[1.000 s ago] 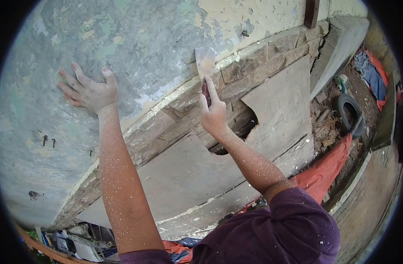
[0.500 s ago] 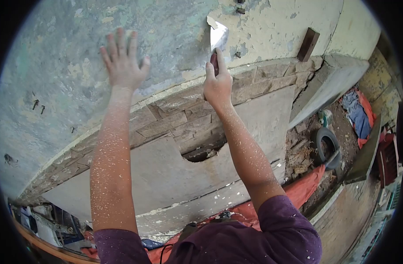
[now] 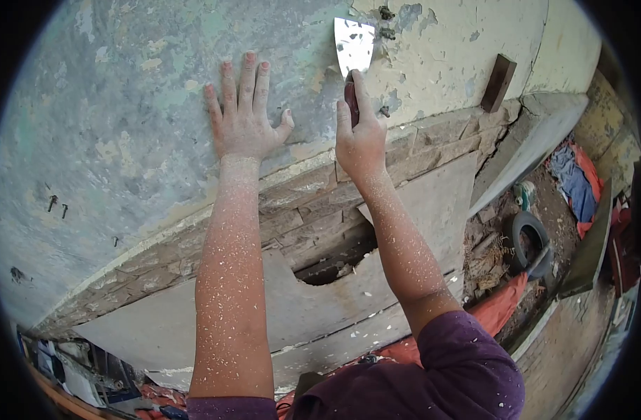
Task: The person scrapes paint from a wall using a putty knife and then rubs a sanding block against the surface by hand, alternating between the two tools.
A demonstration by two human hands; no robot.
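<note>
- My left hand (image 3: 245,122) lies spread on the wall (image 3: 124,105) above the brick ledge (image 3: 432,143).
- My right hand (image 3: 360,143) grips the scraper (image 3: 353,49), its blade on the wall above that ledge.
- I'd keep the blade shallow.

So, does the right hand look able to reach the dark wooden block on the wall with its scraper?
Probably yes. The right hand holds the scraper against the wall, and the wooden block sits to its right. Only flaking wall lies between them, though the arm looks nearly stretched.
</note>
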